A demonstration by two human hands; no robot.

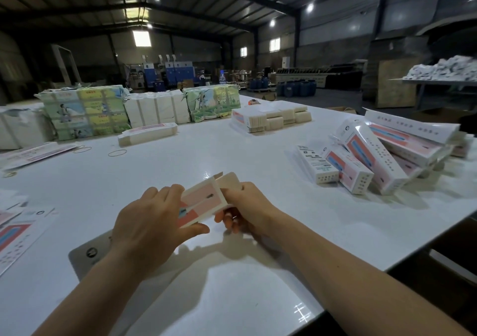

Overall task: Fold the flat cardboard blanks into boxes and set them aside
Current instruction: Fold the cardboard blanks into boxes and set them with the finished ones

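White table (pixel 160 170) under blank stacks (pixel 271 117), folded boxes (pixel 371 160).

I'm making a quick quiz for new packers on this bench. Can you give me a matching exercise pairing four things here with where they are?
Things:
1. box being folded
2. pile of finished boxes
3. rubber bands
4. flat blanks

Places:
A. table's left edge
B. held in both hands
C. right side of the table
D. loose on the table, left of centre

Pairs: 1-B, 2-C, 3-D, 4-A
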